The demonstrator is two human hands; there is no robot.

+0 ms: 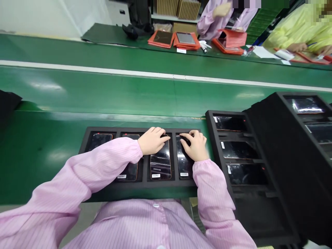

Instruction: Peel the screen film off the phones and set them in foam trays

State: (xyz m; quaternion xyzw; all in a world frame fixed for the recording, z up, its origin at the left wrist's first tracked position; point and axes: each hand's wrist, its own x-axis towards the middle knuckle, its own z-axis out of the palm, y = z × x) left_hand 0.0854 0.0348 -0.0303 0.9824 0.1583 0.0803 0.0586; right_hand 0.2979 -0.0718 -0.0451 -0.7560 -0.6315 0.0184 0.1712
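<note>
A black foam tray [145, 183] in front of me holds several dark-screened smartphones side by side, each in its own slot. My left hand [153, 140] rests at the top end of a smartphone [160, 162] right of the tray's middle, its fingers stretched out and thumb apart. My right hand [195, 145] lies over the rightmost smartphone [183, 160], with thumb and fingers spread at its upper end. Neither hand lifts a phone. A smartphone [131, 173] farther left is partly covered by my left sleeve, as is the leftmost smartphone [101, 138].
At right, another black foam tray [223, 169] holds smartphones lying sideways, beside a taller stack of foam trays [280, 145]. Beyond the green bench's white rail [103, 69] lie orange folders [162, 38] with tablet-like devices. Two people work across there, one in a yellow sleeve [290, 27].
</note>
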